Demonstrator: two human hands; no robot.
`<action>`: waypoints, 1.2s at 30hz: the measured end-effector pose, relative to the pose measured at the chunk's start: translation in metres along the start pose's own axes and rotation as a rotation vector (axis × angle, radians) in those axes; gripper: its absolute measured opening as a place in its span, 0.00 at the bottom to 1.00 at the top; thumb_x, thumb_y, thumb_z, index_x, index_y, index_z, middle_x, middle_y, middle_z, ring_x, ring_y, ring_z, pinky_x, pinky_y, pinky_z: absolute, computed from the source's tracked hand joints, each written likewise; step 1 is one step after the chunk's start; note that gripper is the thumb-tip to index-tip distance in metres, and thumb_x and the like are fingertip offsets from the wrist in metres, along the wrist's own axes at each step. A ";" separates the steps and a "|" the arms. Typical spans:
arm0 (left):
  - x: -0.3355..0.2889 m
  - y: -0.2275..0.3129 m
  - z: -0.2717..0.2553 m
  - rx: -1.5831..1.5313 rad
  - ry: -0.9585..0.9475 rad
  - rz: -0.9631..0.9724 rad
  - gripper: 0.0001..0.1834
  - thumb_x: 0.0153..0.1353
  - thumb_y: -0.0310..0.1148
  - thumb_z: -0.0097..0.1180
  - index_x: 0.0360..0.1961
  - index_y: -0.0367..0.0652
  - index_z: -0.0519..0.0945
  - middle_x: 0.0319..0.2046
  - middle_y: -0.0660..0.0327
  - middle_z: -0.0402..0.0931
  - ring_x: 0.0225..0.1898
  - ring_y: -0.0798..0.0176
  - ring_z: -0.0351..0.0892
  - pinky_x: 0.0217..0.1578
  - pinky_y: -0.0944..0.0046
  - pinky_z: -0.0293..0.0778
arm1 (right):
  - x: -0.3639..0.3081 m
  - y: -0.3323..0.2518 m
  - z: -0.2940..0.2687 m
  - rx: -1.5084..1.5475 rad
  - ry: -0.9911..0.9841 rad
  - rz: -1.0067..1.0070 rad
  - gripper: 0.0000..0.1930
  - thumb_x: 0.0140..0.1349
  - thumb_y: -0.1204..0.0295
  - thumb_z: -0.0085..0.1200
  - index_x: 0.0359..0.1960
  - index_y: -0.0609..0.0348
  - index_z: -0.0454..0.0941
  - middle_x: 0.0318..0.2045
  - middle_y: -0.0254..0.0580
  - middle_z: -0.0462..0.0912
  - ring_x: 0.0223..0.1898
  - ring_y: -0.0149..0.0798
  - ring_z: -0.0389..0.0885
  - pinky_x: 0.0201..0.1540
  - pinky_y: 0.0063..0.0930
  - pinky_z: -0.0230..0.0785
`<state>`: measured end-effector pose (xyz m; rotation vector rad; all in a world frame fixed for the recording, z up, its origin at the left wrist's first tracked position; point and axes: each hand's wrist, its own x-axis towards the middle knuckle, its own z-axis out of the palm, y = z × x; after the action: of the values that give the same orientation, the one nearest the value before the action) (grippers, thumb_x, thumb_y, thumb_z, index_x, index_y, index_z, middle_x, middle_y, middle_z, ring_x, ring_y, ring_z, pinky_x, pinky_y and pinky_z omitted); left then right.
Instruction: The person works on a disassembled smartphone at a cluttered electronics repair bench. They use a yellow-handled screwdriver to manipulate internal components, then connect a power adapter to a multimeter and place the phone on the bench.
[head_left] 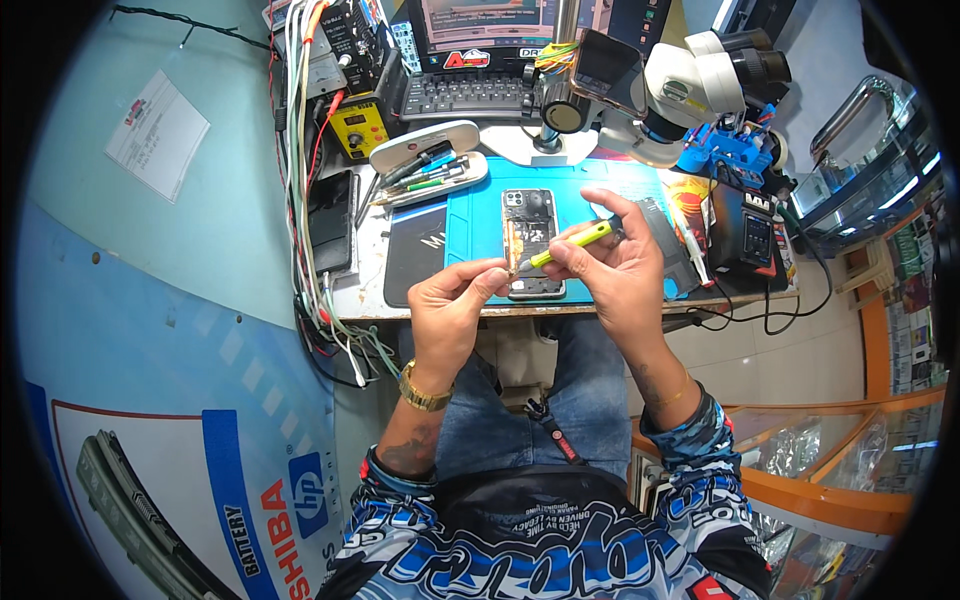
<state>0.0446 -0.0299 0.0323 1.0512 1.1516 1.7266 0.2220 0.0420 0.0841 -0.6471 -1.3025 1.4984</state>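
A smartphone (540,212) with its back off lies on the blue work mat (478,222), its camera cluster toward the far end. My left hand (452,312) is closed in a pinch on the near end of a thin copper-coloured strip (513,243) at the phone's left side. Wrapped round a yellow-green pen-shaped tool (583,239), my right hand (622,262) is just right of the phone. The tool's pale tip points down-left, close to my left fingertips; whether it touches the strip I cannot tell. Small parts inside the phone are too fine to make out.
A case of pens and tools (430,180) stands left of the mat, beside a dark phone (331,222). Behind are a yellow power unit (357,128), a laptop (465,98) and a microscope (690,85). Cables (300,150) hang at the bench's left. A black box (745,235) sits right.
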 end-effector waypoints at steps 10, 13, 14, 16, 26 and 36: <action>-0.004 -0.009 0.011 -0.101 0.007 -0.051 0.12 0.72 0.31 0.60 0.47 0.32 0.86 0.38 0.55 0.88 0.36 0.69 0.85 0.37 0.72 0.74 | -0.003 0.010 -0.004 -0.017 0.008 -0.018 0.26 0.66 0.84 0.60 0.64 0.64 0.66 0.39 0.45 0.84 0.40 0.33 0.86 0.45 0.28 0.85; -0.003 -0.013 0.007 -0.179 0.038 -0.120 0.12 0.73 0.32 0.59 0.47 0.34 0.85 0.40 0.56 0.88 0.37 0.69 0.84 0.38 0.71 0.75 | -0.004 0.010 -0.002 -0.029 0.017 -0.009 0.26 0.66 0.85 0.60 0.64 0.64 0.66 0.40 0.45 0.83 0.41 0.34 0.86 0.46 0.30 0.85; -0.002 -0.015 0.006 -0.237 0.055 -0.152 0.12 0.73 0.33 0.59 0.47 0.34 0.84 0.40 0.56 0.87 0.37 0.68 0.84 0.39 0.71 0.75 | -0.005 0.011 -0.002 -0.009 0.025 -0.035 0.26 0.66 0.85 0.59 0.64 0.64 0.66 0.40 0.46 0.83 0.42 0.35 0.86 0.47 0.31 0.85; 0.000 -0.018 0.005 -0.353 0.088 -0.216 0.11 0.74 0.34 0.58 0.48 0.36 0.83 0.42 0.56 0.86 0.39 0.68 0.83 0.40 0.70 0.75 | -0.007 0.013 -0.003 0.031 0.043 -0.085 0.26 0.66 0.85 0.59 0.64 0.63 0.65 0.41 0.47 0.83 0.43 0.35 0.86 0.48 0.32 0.85; -0.003 -0.025 -0.001 -0.681 0.001 -0.388 0.14 0.76 0.41 0.54 0.47 0.40 0.80 0.38 0.62 0.82 0.39 0.69 0.78 0.40 0.67 0.74 | -0.017 0.011 -0.002 -0.128 0.055 -0.304 0.27 0.65 0.85 0.62 0.64 0.62 0.66 0.43 0.48 0.84 0.44 0.35 0.86 0.50 0.30 0.83; -0.007 -0.017 0.004 -0.488 -0.050 -0.320 0.16 0.78 0.42 0.52 0.43 0.39 0.81 0.33 0.62 0.83 0.36 0.69 0.81 0.43 0.65 0.77 | -0.018 0.014 -0.002 -0.206 0.063 -0.330 0.27 0.64 0.83 0.64 0.64 0.62 0.68 0.43 0.47 0.85 0.45 0.34 0.87 0.50 0.28 0.81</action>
<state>0.0537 -0.0305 0.0154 0.5734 0.7579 1.5985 0.2255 0.0281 0.0668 -0.5720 -1.4481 1.0794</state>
